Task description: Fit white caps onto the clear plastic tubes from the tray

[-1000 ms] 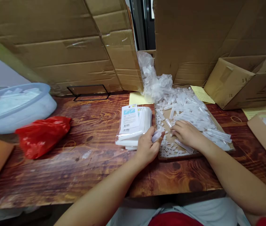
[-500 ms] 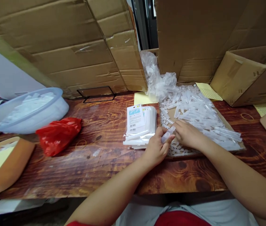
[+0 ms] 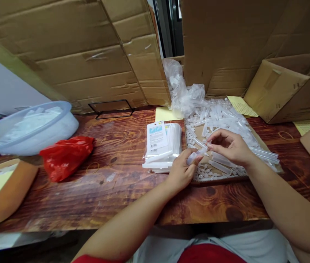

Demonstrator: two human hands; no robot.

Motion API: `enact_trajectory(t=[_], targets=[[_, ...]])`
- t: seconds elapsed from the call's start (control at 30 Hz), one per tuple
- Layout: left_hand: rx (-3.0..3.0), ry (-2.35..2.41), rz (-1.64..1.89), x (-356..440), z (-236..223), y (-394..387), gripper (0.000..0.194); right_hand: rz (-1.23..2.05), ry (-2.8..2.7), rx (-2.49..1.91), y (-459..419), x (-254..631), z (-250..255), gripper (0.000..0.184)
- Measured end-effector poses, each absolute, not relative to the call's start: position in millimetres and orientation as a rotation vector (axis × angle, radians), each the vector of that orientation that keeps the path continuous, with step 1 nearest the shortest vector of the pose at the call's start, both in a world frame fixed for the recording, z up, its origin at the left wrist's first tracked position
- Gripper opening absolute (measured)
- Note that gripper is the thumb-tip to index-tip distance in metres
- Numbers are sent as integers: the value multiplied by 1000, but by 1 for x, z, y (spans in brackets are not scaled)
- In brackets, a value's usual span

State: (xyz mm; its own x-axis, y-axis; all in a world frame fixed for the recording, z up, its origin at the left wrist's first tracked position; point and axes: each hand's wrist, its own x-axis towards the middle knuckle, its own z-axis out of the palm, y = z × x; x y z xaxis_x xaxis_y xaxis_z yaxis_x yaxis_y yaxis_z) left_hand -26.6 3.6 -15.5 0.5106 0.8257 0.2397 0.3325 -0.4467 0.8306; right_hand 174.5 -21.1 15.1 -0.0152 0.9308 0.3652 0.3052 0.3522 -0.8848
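My left hand [image 3: 181,168] is closed around a translucent plastic tube [image 3: 195,156], whose far end points up and to the right. Close to that end, my right hand [image 3: 230,147] pinches with thumb and forefinger. Whatever small piece lies between those fingertips is too small to make out. Both hands are over the near left part of a shallow cardboard tray [image 3: 213,180]. Loose clear tubes [image 3: 222,167] and small white plastic pieces [image 3: 205,172] fill it. Left of my left hand lies a stack of clear packets with printed cards [image 3: 161,146].
A red plastic bag [image 3: 67,157], a blue bowl [image 3: 48,128] and an orange-brown container [image 3: 20,190] stand to the left. Behind the tray is a crumpled clear bag [image 3: 187,96]. A cardboard box [image 3: 289,91] stands at the right, and a black wire stand [image 3: 113,109] at the back.
My right hand has risen from the pieces in the tray to the far end of the tube, its fingertips now pinched together. My left hand keeps holding the tube in nearly the same place.
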Motion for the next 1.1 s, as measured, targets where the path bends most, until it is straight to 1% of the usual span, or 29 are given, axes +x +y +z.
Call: enact_trajectory(t=[0.07, 0.23, 0.5, 0.87, 1.1], targets=[[1998, 926, 837, -27, -16, 4, 25, 748, -1500, -1097, -21, 168, 13, 17], [2009, 930, 828, -27, -15, 4, 25, 813, -1404, -1018, -20, 165, 6, 28], [2003, 957, 847, -27, -14, 5, 27, 802, -1432, -1055, -23, 168, 11, 25], [2142, 968, 1011, -28, -20, 2, 27, 1153, -1206, -1079, -24, 162, 13, 30], [2234, 985, 1014, -27, -23, 2, 27, 1202, -1225, -1154, -25, 160, 12, 36]])
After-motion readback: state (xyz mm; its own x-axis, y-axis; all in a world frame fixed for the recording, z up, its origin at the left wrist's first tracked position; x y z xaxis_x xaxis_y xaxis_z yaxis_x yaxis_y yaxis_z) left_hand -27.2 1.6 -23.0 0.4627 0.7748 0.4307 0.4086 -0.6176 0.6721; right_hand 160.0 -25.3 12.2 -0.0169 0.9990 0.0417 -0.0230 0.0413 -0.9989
